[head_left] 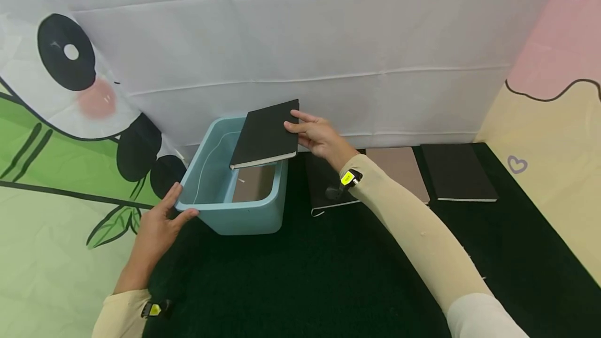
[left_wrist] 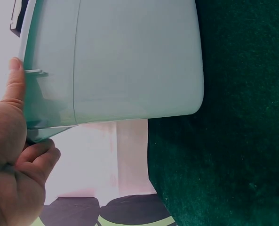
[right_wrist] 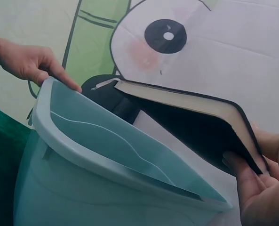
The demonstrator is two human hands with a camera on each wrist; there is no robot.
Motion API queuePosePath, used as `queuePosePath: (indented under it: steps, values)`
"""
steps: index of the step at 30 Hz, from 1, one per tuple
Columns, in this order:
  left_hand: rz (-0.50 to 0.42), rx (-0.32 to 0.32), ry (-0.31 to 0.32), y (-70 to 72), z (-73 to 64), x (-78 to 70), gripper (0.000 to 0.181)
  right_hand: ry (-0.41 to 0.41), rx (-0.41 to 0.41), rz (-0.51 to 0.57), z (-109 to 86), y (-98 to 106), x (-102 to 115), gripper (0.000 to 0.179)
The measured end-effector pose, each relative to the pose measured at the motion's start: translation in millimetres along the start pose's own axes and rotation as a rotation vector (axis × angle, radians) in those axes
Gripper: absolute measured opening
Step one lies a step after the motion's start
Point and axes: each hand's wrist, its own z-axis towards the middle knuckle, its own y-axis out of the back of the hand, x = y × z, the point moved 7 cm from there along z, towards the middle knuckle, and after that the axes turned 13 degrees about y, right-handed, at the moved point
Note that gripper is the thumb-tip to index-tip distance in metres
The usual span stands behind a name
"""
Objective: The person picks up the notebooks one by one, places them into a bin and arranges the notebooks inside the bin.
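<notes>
A black hardcover notebook (head_left: 267, 132) is tilted over the right part of a light blue plastic bin (head_left: 249, 218). My right hand (head_left: 319, 137) pinches its right edge between thumb and fingers. In the right wrist view the notebook's cream pages (right_wrist: 177, 101) and dark cover show above the rim. My left hand (head_left: 157, 223) grips the bin's near-left corner, with the thumb along the rim, as the left wrist view (left_wrist: 17, 155) also shows. Inside the bin lies a brownish notebook (head_left: 253, 184), partly hidden under the raised one.
Right of the bin, a black notebook (head_left: 324, 186) with a ribbon is partly covered by my right arm. Beyond it lie a tan notebook (head_left: 399, 168) and another black notebook (head_left: 457, 171) on the dark green cloth (head_left: 328, 275). A white sheet (head_left: 305, 40) rises behind.
</notes>
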Motion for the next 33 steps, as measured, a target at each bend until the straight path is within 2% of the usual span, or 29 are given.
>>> queuePosePath:
  steps: [8, 14, 27, 33]
  values:
    - [-0.009, 0.005, 0.009, 1.5, 1.1, 0.2, 0.084, -0.011, 0.022, -0.051, 3.6, -24, -15, 0.055]
    - [-0.011, 0.006, 0.008, 0.3, 0.3, -0.8, 0.084, -0.032, 0.051, -0.143, 5.7, -38, -28, 0.057]
    - [-0.022, 0.006, 0.012, 0.9, 0.1, 0.3, 0.085, -0.026, 0.08, -0.278, 7.9, -54, -48, 0.059]
    - [-0.023, -0.006, 0.002, 1.3, 0.2, 0.9, 0.084, -0.006, 0.079, -0.297, 8.5, -60, -53, 0.06]
